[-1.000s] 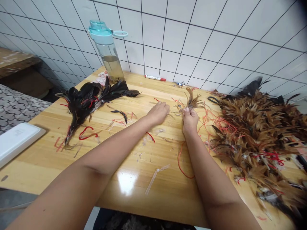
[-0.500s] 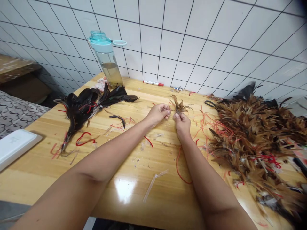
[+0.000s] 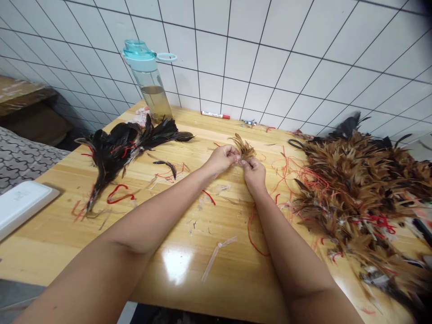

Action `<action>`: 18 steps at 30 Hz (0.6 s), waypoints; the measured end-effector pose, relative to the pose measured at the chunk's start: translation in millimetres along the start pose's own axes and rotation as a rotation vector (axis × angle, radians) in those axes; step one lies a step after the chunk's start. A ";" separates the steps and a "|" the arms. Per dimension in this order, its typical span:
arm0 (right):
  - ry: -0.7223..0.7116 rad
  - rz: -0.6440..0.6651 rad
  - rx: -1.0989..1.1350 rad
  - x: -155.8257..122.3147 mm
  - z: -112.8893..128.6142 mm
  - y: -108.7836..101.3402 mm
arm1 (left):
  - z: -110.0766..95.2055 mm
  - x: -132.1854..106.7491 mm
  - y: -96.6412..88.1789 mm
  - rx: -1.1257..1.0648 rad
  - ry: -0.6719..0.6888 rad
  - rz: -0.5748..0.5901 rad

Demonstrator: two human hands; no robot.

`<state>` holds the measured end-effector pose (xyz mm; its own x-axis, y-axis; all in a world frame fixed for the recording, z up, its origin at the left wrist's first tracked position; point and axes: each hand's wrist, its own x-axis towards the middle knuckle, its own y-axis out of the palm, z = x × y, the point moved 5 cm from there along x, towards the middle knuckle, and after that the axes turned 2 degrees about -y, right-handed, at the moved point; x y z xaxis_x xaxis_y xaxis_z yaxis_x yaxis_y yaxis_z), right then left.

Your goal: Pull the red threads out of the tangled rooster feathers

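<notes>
A small bunch of brown feathers [image 3: 245,148] fans upward between my two hands, above the middle of the wooden table [image 3: 151,279]. My left hand [image 3: 222,158] is closed, its thumb and fingers pinched at the base of the bunch on the left. From the right, my right hand [image 3: 254,173] pinches the same base, its fingertips almost meeting the left ones. The quill ends are hidden by the fingers. Below the hands, a knotted clear strip [image 3: 219,245] and a short red string [image 3: 209,197] lie on the wood.
Brown feather bunches [image 3: 354,180] are heaped on the right, beside tangled red thread [image 3: 307,173]. Black feathers [image 3: 114,146] lie on the left near a water bottle [image 3: 150,85]. A red marker [image 3: 215,115] rests by the tiled wall; a white device [image 3: 25,204] sits at the left edge.
My hands have come together. The feather bunch has shifted slightly left, and my left fingers now meet its base, where before there was a gap.
</notes>
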<state>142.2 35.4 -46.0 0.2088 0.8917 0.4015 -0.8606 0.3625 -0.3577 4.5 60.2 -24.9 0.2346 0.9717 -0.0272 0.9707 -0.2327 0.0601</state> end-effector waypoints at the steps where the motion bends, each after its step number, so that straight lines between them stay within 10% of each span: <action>1: 0.003 0.004 0.006 -0.1 0.1 0.2 | 0.8 0.5 -0.4 0.013 0.007 -0.005; 18: 0.075 0.070 0.100 0.0 0.6 5.0 | -1.0 2.4 0.4 0.092 0.137 0.007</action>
<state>137.7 37.1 -47.3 0.1773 0.9332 0.3126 -0.9156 0.2728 -0.2952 5.4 62.5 -24.0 0.2379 0.9651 0.1095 0.9713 -0.2358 -0.0318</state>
